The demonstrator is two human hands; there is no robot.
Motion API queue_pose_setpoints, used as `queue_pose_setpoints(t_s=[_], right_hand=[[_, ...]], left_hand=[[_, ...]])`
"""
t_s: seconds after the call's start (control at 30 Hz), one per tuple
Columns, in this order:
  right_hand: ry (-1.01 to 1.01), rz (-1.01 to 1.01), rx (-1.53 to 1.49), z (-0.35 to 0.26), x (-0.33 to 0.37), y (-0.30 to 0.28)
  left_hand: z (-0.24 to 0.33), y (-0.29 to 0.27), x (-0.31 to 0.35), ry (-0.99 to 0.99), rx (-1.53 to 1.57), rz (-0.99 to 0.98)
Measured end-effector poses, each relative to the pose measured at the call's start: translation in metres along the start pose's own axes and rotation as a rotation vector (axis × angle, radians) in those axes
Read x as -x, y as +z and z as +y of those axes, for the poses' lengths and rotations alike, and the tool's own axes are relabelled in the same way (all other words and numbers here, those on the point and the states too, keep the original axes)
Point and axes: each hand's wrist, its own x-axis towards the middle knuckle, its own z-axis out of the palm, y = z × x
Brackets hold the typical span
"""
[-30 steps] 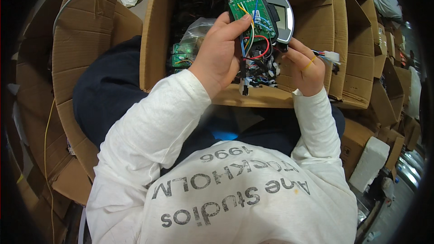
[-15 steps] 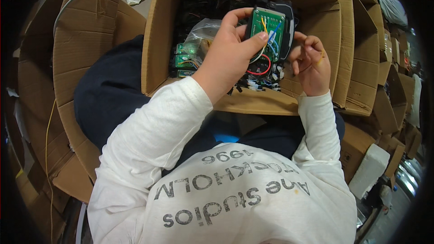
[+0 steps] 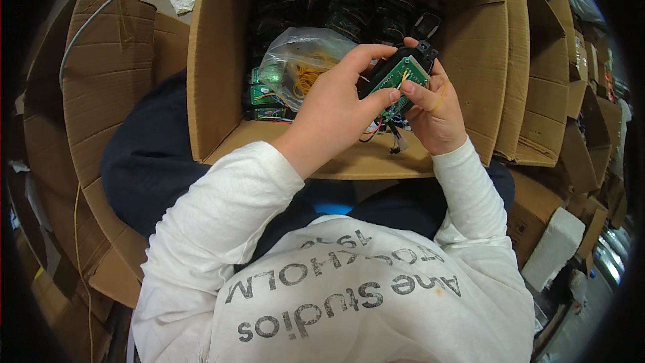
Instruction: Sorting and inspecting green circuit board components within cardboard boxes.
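A green circuit board in a black housing [image 3: 411, 69] is held over the open carton, tilted, with thin coloured wires and connectors hanging from its near end. My left hand [image 3: 349, 94] is closed on its left side, thumb lying on the board. Closed on the right side is my right hand [image 3: 440, 107], its thumb also pressing near the wires; a yellow elastic band [image 3: 441, 95] lies against its fingers. Just left of the board, inside the carton, a clear plastic bag [image 3: 290, 54] contains yellow elastic bands [image 3: 308, 79].
The cardboard carton [image 3: 222, 60] stands before my legs. Similar boards [image 3: 264, 94] and dark units [image 3: 342, 10] fill its back and left side. Flattened cardboard [image 3: 101, 81] leans at the left, and more carton flaps [image 3: 541, 81] stand at the right beside a white foam block [image 3: 554, 245].
My right hand has moved from beside the unit to grip it. The unit has come lower and tilted over, its wires hanging down. The bag of bands is more exposed.
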Motion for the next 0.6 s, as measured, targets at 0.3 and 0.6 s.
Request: queue_pose_setpoints(t_s=[0.3,0.6], right_hand=[[-0.015,0.004,-0.137,0.012,0.012,0.018],[0.021,-0.003,-0.182,0.024,0.021,0.031]], left_hand=[[-0.002,0.003,0.008,-0.075,0.225,0.038],[0.004,0.002,0.021,-0.114,0.349,0.082]])
